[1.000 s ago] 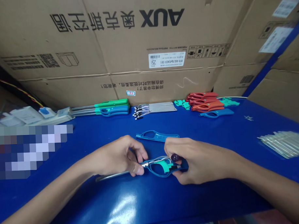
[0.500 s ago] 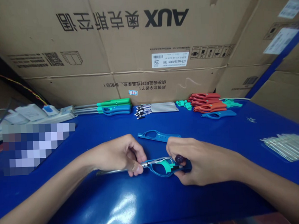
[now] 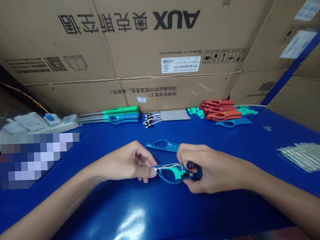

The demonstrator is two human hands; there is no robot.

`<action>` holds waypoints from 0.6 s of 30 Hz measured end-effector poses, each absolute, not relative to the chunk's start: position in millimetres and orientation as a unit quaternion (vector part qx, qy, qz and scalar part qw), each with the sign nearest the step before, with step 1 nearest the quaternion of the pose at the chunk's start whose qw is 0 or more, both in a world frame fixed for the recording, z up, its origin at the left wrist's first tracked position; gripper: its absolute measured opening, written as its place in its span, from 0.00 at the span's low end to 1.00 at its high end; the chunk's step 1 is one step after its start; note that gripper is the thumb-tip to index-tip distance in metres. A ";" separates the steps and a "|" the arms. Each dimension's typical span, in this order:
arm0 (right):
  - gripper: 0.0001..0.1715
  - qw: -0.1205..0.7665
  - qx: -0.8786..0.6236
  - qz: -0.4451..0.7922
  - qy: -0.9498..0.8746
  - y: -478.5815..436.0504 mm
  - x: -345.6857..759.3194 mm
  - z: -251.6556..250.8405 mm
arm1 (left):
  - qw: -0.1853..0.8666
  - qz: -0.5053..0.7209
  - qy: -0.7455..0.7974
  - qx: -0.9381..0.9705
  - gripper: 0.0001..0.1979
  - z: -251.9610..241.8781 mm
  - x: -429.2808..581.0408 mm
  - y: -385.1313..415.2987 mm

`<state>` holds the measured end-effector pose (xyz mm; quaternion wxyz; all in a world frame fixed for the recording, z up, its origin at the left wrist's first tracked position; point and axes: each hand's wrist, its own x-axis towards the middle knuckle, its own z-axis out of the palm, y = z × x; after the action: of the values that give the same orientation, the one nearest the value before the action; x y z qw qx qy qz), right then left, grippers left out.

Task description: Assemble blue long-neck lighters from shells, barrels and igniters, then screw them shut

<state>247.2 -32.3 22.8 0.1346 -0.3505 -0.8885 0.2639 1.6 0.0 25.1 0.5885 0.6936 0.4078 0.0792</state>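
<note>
Between my two hands is an opened blue lighter shell point(image 3: 170, 182), the long-nosed kind, with a green trigger point(image 3: 178, 172) and thin white wires point(image 3: 168, 166) lying in it. My left hand point(image 3: 136, 162) pinches its narrow front end at the metal tube point(image 3: 155, 168); the rest of the tube is hidden. Wrapped round the wide rear end, my right hand point(image 3: 209, 167) is closed on the shell. A dark rounded knob point(image 3: 191, 165) sticks out of that same hand, its other end hidden. Just behind lies a second blue shell half point(image 3: 161, 146), partly covered by the right hand.
Along the back lie assembled lighters point(image 3: 123, 117), metal tubes with wires point(image 3: 172, 115), green triggers point(image 3: 196, 112), red shells point(image 3: 219, 107) and a blue shell point(image 3: 233, 122). A bag of tubes point(image 3: 304, 157) sits right, a power strip point(image 3: 68, 121) left. Cardboard point(image 3: 137, 68) stands behind.
The held shell and both hands have risen slightly. The metal tube that stuck out left of my left hand no longer shows.
</note>
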 end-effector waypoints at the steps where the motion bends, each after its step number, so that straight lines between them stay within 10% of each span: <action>1: 0.15 0.135 -0.351 0.264 -0.888 -32.5 247.1 22.8 | 0.588 0.080 0.408 0.694 0.08 25.1 1.2 0.3; 18: 0.12 0.160 -0.357 0.343 -0.854 -28.8 244.2 19.8 | 0.586 0.034 0.421 0.692 0.07 24.3 7.5 -3.3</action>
<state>244.2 -28.8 19.8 0.1599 -0.3565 -0.8541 0.3434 7.5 -3.3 24.3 0.5855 0.6921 0.4208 0.0342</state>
